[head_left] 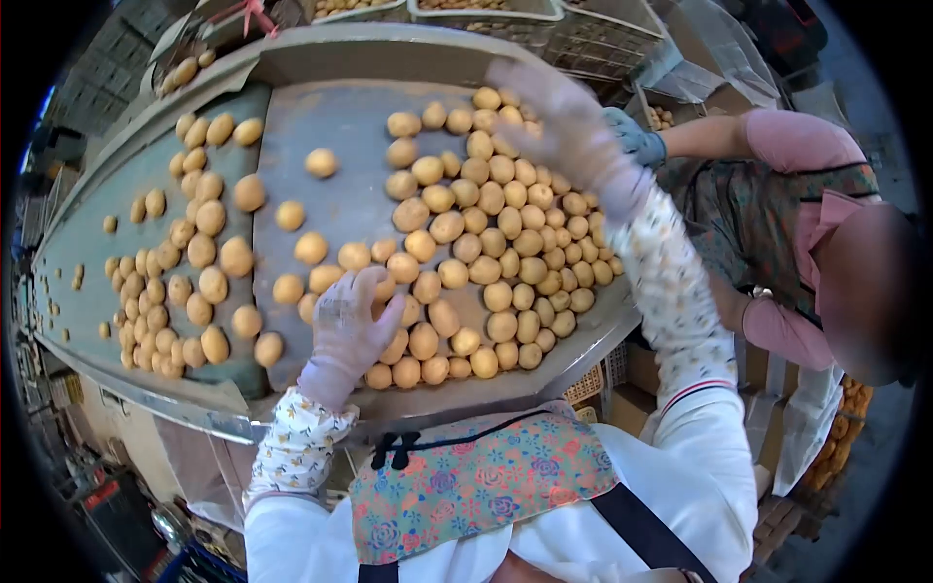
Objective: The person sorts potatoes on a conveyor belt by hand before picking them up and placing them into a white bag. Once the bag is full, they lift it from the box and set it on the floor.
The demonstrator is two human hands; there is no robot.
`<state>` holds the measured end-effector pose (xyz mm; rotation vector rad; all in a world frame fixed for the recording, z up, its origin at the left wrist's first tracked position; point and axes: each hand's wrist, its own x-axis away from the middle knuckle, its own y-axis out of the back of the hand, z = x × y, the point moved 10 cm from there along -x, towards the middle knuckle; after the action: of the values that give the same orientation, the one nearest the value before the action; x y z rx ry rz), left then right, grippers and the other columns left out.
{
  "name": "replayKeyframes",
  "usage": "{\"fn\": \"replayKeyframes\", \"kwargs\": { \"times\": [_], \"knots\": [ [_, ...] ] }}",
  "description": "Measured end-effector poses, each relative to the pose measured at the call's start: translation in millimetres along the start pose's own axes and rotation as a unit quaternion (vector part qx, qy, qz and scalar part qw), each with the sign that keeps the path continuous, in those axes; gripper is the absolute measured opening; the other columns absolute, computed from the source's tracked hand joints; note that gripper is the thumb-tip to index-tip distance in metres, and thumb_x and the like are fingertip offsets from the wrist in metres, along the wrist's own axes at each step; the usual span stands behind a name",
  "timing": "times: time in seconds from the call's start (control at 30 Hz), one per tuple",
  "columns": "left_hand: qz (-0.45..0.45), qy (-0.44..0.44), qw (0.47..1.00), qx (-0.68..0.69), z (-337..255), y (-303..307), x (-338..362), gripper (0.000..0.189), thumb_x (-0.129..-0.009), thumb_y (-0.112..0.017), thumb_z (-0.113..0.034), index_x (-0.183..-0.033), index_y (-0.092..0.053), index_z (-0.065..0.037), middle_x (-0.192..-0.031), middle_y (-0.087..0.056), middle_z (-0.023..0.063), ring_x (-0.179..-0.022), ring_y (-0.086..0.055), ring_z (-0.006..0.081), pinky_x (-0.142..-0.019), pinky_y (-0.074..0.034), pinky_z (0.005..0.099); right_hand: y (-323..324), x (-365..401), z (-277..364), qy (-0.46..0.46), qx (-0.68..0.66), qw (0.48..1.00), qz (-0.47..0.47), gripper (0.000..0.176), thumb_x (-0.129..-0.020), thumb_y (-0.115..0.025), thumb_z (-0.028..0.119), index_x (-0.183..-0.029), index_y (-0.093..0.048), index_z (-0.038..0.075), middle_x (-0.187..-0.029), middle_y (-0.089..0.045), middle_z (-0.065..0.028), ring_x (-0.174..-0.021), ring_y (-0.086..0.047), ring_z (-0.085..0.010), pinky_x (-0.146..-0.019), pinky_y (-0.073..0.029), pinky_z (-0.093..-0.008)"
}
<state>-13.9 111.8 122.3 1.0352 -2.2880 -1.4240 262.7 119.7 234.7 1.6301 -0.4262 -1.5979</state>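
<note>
Many round yellow potatoes [528, 242] crowd the right half of the sorting table [335, 107]. My left hand [348, 325], in a pale glove, reaches over the near edge among the potatoes, thumb spread away from the fingers. Its fingertips are right beside a few of them, and nothing shows in its grasp. Over the far right side of the pile is my right hand [569, 126], gloved too and smeared by motion, so its fingers do not show clearly.
A green conveyor belt [160, 253] carrying more potatoes meets the table on the left. At the right stands a co-worker, whose blue-gloved hand [637, 138] is close to my right forearm. White crates [486, 14] of potatoes line the far side, and a metal rim [573, 364] borders the near side.
</note>
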Motion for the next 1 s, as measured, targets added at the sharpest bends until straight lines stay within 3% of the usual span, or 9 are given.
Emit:
{"fn": "replayKeyframes", "kwargs": {
  "times": [0.07,0.13,0.2,0.27,0.33,0.5,0.57,0.8,1.0],
  "knots": [
    [0.094,0.019,0.99,0.107,-10.0,-8.0,-0.4,0.023,-0.089,-0.068,-0.029,-0.096,-0.065,-0.007,-0.081,-0.067,0.0092,-0.077,-0.065,0.0326,-0.075,-0.052,0.0428,-54.7,44.9,25.7,-0.094,-0.09,0.981,0.144,0.051,-0.086,-0.071,0.038,-0.125,-0.061,0.007,-0.112,-0.065,-0.0163,-0.101,-0.066,-0.0357,-0.085,-0.054,-0.0411],
    [0.22,-0.03,0.964,0.149,-24.2,-29.5,13.5,0.025,-0.09,-0.066,-0.031,-0.09,-0.065,-0.006,-0.078,-0.067,0.0115,-0.076,-0.066,0.0334,-0.074,-0.052,0.0436,-89.5,91.8,20.0,-0.232,-0.066,0.965,0.099,0.062,-0.086,-0.07,0.041,-0.134,-0.057,0.005,-0.123,-0.063,-0.0185,-0.112,-0.062,-0.0377,-0.096,-0.049,-0.0477],
    [0.341,0.002,0.936,0.08,-26.2,-46.8,31.7,0.032,-0.092,-0.062,-0.037,-0.088,-0.067,-0.006,-0.083,-0.069,0.0159,-0.082,-0.068,0.0345,-0.076,-0.052,0.046,-106.3,148.2,80.9,-0.219,0.073,0.972,0.041,0.073,-0.086,-0.069,0.046,-0.142,-0.051,0.004,-0.138,-0.055,-0.0199,-0.127,-0.053,-0.0394,-0.106,-0.04,-0.0554],
    [0.394,-0.004,0.919,0.018,-21.0,-60.0,45.0,0.035,-0.093,-0.06,-0.04,-0.089,-0.068,-0.006,-0.086,-0.071,0.0163,-0.085,-0.069,0.0348,-0.076,-0.052,0.0476,-105.6,153.9,115.7,-0.202,0.016,0.964,0.17,0.074,-0.086,-0.066,0.046,-0.147,-0.047,0.008,-0.145,-0.048,-0.0216,-0.136,-0.043,-0.0406,-0.111,-0.031,-0.0581],
    [0.374,0.037,0.926,0.039,-16.6,-55.2,40.0,0.039,-0.093,-0.059,-0.043,-0.09,-0.068,-0.006,-0.086,-0.071,0.0162,-0.085,-0.069,0.0358,-0.077,-0.052,0.0486,-103.5,164.4,115.0,-0.145,-0.032,0.959,0.243,0.072,-0.087,-0.065,0.044,-0.147,-0.047,0.008,-0.147,-0.046,-0.022,-0.138,-0.041,-0.0405,-0.113,-0.031,-0.0557],
    [0.35,0.042,0.936,0.008,-18.0,-50.0,34.5,0.037,-0.093,-0.061,-0.043,-0.089,-0.067,-0.007,-0.087,-0.072,0.0154,-0.085,-0.069,0.0358,-0.076,-0.052,0.0488,-52.9,103.9,84.2,-0.215,-0.061,0.975,0.006,0.029,-0.085,-0.065,0.018,-0.111,-0.066,0.005,-0.104,-0.061,-0.0166,-0.097,-0.06,-0.0355,-0.083,-0.05,-0.0469],
    [0.355,0.03,0.934,0.008,-19.8,-52.0,38.9,0.036,-0.093,-0.062,-0.043,-0.09,-0.067,-0.008,-0.087,-0.072,0.015,-0.084,-0.069,0.0358,-0.076,-0.052,0.0488,-68.4,74.0,122.5,-0.16,-0.168,0.972,0.032,0.024,-0.084,-0.062,0.013,-0.107,-0.067,0.006,-0.099,-0.063,-0.0121,-0.09,-0.063,-0.0317,-0.081,-0.049,-0.0466],
    [0.352,0.021,0.936,0.01,-24.6,-40.6,43.6,0.033,-0.093,-0.063,-0.042,-0.091,-0.066,-0.008,-0.084,-0.072,0.0145,-0.081,-0.069,0.0372,-0.073,-0.053,0.0495,-185.3,53.8,175.4,-0.158,0.081,0.904,0.389,0.037,-0.085,-0.068,0.02,-0.121,-0.062,0.015,-0.109,-0.061,-0.0075,-0.097,-0.064,-0.0243,-0.076,-0.053,-0.0382],
    [0.329,-0.019,0.944,0.028,-41.9,-27.5,36.1,0.03,-0.091,-0.066,-0.038,-0.091,-0.071,-0.008,-0.083,-0.071,0.0159,-0.08,-0.069,0.0373,-0.071,-0.053,0.0484,-173.4,41.9,186.8,-0.13,0.006,0.863,0.489,0.036,-0.085,-0.072,0.02,-0.121,-0.065,0.014,-0.117,-0.067,-0.0104,-0.102,-0.07,-0.0231,-0.072,-0.057,-0.0382]
  ]
}}
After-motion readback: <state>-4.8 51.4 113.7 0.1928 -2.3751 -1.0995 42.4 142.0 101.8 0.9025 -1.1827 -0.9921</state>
